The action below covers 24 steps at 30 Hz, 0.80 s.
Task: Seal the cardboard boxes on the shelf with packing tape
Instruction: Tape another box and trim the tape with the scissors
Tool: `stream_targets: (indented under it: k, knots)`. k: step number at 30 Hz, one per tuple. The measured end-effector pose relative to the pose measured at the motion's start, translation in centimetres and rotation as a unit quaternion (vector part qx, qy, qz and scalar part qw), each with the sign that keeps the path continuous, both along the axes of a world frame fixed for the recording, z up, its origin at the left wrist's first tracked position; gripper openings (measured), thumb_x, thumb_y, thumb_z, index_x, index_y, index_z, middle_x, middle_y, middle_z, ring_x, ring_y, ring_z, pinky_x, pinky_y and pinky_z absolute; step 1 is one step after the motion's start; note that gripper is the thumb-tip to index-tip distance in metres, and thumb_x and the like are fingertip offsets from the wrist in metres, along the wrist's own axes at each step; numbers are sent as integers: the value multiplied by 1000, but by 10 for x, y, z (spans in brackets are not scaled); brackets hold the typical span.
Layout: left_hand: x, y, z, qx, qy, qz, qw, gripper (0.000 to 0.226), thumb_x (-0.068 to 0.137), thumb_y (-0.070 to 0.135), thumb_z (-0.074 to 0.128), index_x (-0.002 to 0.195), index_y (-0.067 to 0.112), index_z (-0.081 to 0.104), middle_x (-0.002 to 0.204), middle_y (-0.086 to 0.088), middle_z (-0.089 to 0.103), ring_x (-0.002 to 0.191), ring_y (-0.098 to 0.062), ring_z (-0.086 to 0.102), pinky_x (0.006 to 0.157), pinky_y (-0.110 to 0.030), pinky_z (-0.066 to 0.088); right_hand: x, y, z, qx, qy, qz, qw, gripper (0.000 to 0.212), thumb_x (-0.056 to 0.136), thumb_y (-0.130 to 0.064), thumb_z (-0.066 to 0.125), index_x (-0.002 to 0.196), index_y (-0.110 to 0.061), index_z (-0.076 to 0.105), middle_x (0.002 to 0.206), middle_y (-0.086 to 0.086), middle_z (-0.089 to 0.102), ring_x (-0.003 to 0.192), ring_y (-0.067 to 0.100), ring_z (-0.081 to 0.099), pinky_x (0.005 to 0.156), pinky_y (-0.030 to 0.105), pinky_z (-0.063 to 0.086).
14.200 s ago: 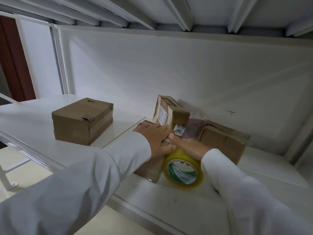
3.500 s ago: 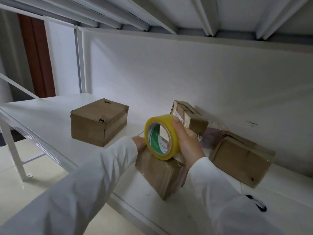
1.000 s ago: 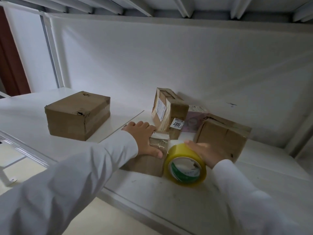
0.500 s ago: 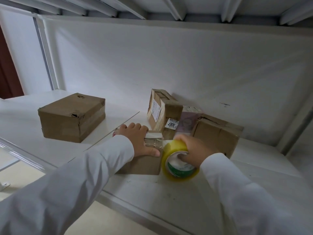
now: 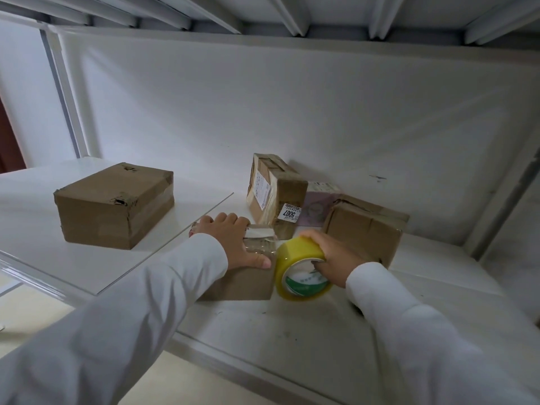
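A small cardboard box (image 5: 245, 283) lies at the shelf's front middle, with shiny tape across its top. My left hand (image 5: 233, 239) presses flat on that top, fingers straight. My right hand (image 5: 333, 258) grips a yellow roll of packing tape (image 5: 301, 268), fingers hooked inside its core, held against the box's right side. Behind stand an upright taped box (image 5: 274, 194) with a 5007 label, and a tilted brown box (image 5: 365, 229) to the right.
A larger taped box (image 5: 114, 204) sits apart on the left of the white shelf (image 5: 292, 331). A pale purple parcel (image 5: 317, 211) leans at the back wall between the boxes. The upper shelf's ribs hang close overhead.
The right hand shifted its hold on the roll, slipping fingers into the core, and pulled the roll down along the box's right side. The left hand stayed pressed on the box top.
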<state>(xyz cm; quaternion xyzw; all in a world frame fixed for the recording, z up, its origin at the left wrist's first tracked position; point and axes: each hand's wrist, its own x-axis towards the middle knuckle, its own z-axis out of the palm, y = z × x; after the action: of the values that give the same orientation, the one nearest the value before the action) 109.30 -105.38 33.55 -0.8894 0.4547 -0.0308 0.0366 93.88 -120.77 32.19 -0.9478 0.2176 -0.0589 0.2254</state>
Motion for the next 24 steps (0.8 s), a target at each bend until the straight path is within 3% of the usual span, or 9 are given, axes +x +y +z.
stream_targets:
  k: [5, 8, 12, 15, 17, 20, 22, 24]
  knots:
    - [-1, 0, 2, 4, 7, 4, 1000, 101, 63, 89, 39, 141, 26, 28, 141, 1, 40, 130, -23, 37, 107, -43, 28, -29, -29, 2, -2, 169, -98, 981, 77, 77, -37, 74, 141, -21, 35, 141, 3, 41, 125, 22, 43, 100, 30, 37]
    - [-1, -1, 1, 2, 7, 5, 1000, 101, 62, 90, 38, 141, 27, 29, 140, 1, 40, 129, -22, 37, 107, -43, 29, -51, -40, 2, -81, 274, -197, 938, 61, 84, -46, 63, 135, -16, 45, 131, 4, 52, 110, 21, 53, 83, 25, 40]
    - [-2, 0, 1, 2, 2, 5, 1000, 102, 62, 90, 38, 141, 26, 29, 140, 0, 40, 130, -22, 36, 107, -42, 28, -57, -41, -16, -117, 302, -254, 911, 62, 85, -49, 58, 136, -17, 43, 127, 5, 56, 112, 22, 57, 86, 26, 45]
    - [-4, 0, 2, 3, 3, 7, 1000, 101, 64, 89, 38, 142, 26, 28, 141, 0, 39, 131, -23, 36, 108, -42, 28, -54, -42, -23, -135, 325, -253, 901, 49, 80, -50, 61, 115, -16, 56, 102, 2, 57, 92, 21, 57, 78, 27, 47]
    - [-5, 1, 2, 7, 6, 10, 1000, 101, 64, 89, 38, 142, 26, 27, 142, 0, 39, 131, -23, 36, 108, -42, 28, -55, -39, -22, -137, 316, -260, 902, 46, 77, -51, 63, 108, -18, 55, 96, -1, 55, 86, 20, 54, 74, 27, 45]
    - [-4, 0, 3, 12, 9, 14, 1000, 101, 63, 89, 38, 142, 27, 27, 142, 1, 39, 131, -22, 36, 108, -43, 28, -62, -40, -19, -110, 267, -283, 915, 53, 77, -54, 60, 117, -21, 53, 110, 0, 59, 89, 20, 54, 76, 26, 47]
    - [-4, 0, 3, 11, 10, 16, 1000, 102, 63, 90, 38, 142, 27, 27, 142, 1, 39, 132, -23, 35, 108, -43, 28, -67, -47, -11, -32, 206, -280, 937, 49, 78, -54, 61, 109, -16, 58, 103, 3, 62, 86, 21, 57, 72, 26, 48]
    - [-4, 0, 3, 9, 10, 19, 1000, 102, 63, 89, 38, 143, 27, 26, 142, 1, 38, 132, -23, 35, 108, -43, 28, -71, -46, 6, 109, 98, -255, 956, 37, 83, -48, 62, 88, -12, 64, 83, 4, 62, 69, 18, 55, 60, 24, 44]
